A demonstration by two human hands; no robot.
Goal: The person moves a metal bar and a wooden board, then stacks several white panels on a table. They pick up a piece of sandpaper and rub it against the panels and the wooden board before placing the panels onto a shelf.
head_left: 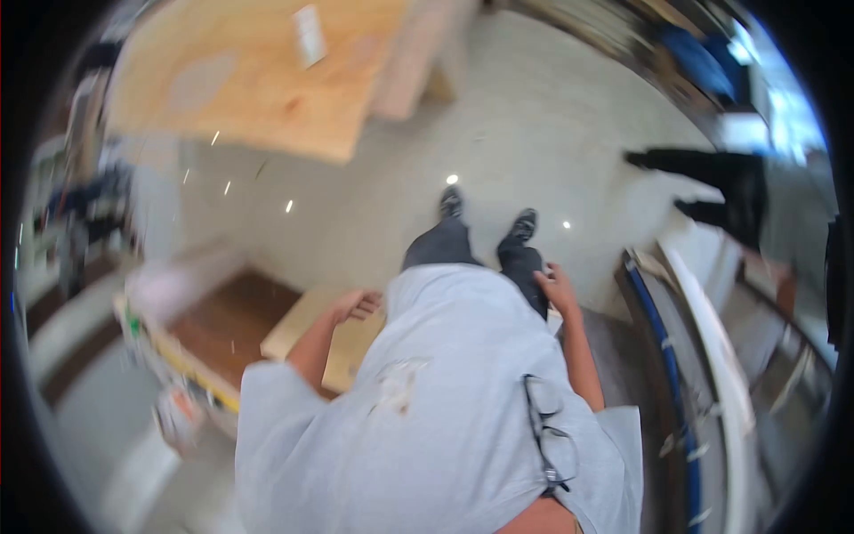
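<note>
My left hand (pixel 358 305) hangs beside my body with its fingers loosely bent and apart, holding nothing. In this view it overlaps a pale wooden board (pixel 294 334) at my left side. My right hand (pixel 558 289) hangs beside my right thigh, fingers relaxed and a little apart, with nothing in it. Between the hands is my light grey shirt (pixel 445 356), and a pair of glasses (pixel 544 436) hangs from its neckline.
Ahead on the left stands a plywood-topped table (pixel 240 98) with a small white object (pixel 310 36) on it. A person in dark trousers (pixel 738 182) stands at the right. Long panels, one of them white (pixel 712 329), line my right side. A brown board (pixel 233 313) lies to my left.
</note>
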